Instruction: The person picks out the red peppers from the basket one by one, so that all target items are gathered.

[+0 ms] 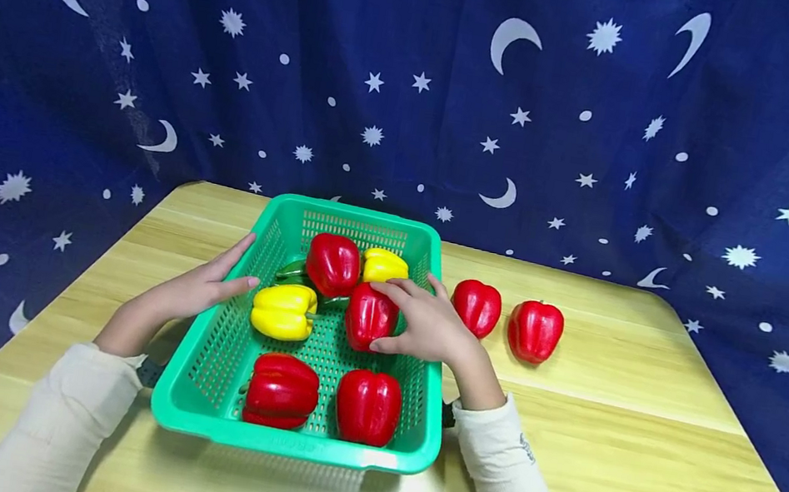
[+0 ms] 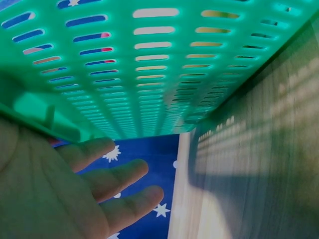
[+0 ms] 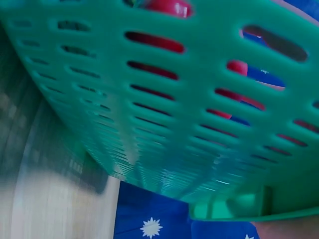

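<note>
A green plastic basket (image 1: pixel 294 444) with slotted walls stands on the table. My left hand (image 1: pixel 195 289) rests at its left rim with straight fingers; in the left wrist view the same hand (image 2: pixel 65 184) shows fingers spread apart beside the outer wall. Reaching over the right rim, my right hand (image 1: pixel 432 327) has thumb and fingers around a red bell pepper (image 1: pixel 363 317) inside. Around it in the basket are red bell peppers (image 1: pixel 367 410), a yellow bell pepper (image 1: pixel 282 312), another yellow one (image 1: pixel 384 263) partly hidden, and something green (image 1: pixel 293 269), mostly covered.
Two red bell peppers, one nearer the basket (image 1: pixel 477 308) and one farther right (image 1: pixel 535 331), sit on the wooden table (image 1: pixel 624 446). A dark blue curtain (image 1: pixel 447 85) with moons and stars hangs behind and at the sides.
</note>
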{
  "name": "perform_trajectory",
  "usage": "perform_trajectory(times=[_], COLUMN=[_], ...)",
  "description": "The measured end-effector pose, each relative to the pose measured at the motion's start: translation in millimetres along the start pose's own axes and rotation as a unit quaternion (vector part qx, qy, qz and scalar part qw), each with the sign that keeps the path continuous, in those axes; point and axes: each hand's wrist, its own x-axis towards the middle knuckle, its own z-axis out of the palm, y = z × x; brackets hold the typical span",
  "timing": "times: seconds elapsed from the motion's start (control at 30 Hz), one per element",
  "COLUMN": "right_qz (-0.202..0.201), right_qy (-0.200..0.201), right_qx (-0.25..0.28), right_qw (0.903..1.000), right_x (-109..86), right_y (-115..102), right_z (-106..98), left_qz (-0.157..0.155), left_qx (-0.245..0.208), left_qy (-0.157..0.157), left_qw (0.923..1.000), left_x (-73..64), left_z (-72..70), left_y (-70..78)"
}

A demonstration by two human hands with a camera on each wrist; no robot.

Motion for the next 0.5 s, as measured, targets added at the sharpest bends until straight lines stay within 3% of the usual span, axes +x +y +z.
perform_trajectory(times=[0.23,0.5], right_qz=[-0.020,-0.040], right_qy=[0.016,0.048], right_qx=[0.068,0.154], right_qw=[0.9974,0.9861], right_x=[-1.9,-5.7], right_y=[6.1,11.5], right_z=[-2.0,-9.0], left_qz=[-0.003,0.000], left_qx=[0.002,0.000], left_qy=[-0.001,-0.001], left_qw=[1.0000,1.0000], left_x=[0.9,0.1], left_z=[0.0,-1.0], left_y=[-1.8,1.5])
